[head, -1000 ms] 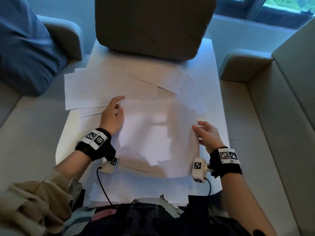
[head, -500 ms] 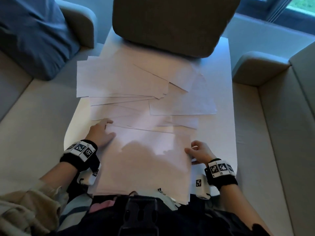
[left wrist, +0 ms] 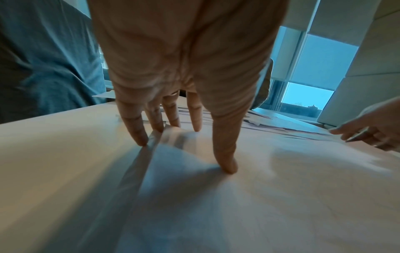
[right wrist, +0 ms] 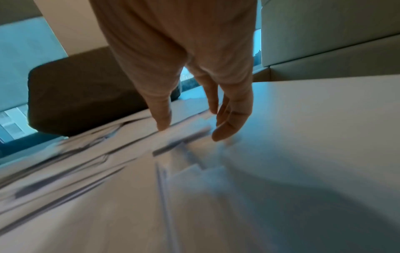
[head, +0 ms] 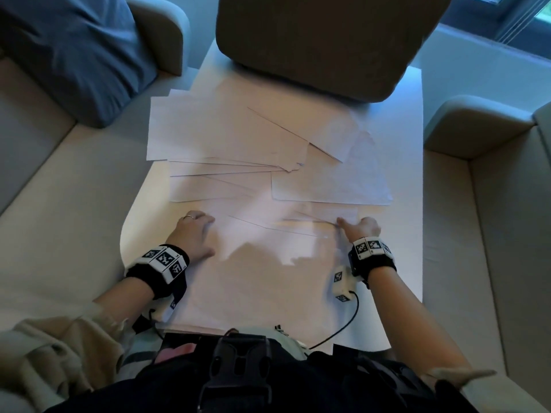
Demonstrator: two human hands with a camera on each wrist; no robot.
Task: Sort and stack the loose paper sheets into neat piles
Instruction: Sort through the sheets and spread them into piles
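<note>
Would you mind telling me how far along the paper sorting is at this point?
Done: a near pile of white paper sheets lies roughly gathered in front of the person on the white table. In hand: the left hand presses fingertips on that pile's left edge, while the right hand touches its far right corner. Left: the fanned loose white sheets farther back, near the brown cushion, remain unsorted.

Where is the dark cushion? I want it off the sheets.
In the head view, the dark cushion sits at the table's far end, its near edge overlapping the loose sheets.
</note>
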